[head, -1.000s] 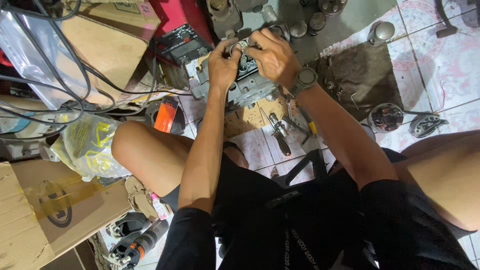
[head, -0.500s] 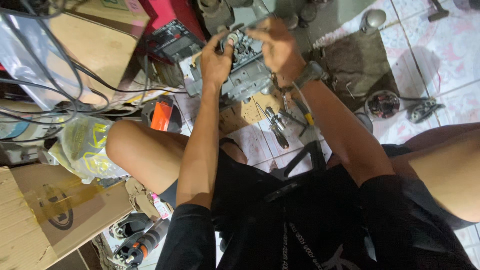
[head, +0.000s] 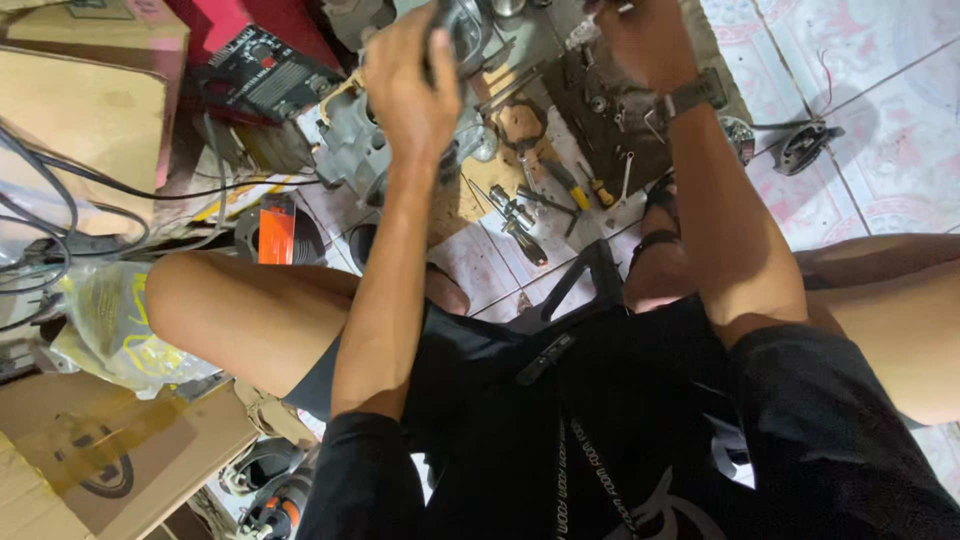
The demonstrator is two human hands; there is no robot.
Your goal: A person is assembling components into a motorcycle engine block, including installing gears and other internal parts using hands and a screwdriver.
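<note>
Tiled floor [head: 880, 120], hands (right cropped) on engine casing [head: 350, 150]

Even soft daylight, brightest on floor tiles [head: 880, 130] at right; left clutter dimmer; slight motion blur.

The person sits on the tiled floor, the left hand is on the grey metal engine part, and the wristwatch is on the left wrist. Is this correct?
Not quite. The head view shows the wristwatch on the right wrist, just below the right hand. The rest holds: the person sits on the tiled floor, and the left hand is on the grey metal engine part.
</note>
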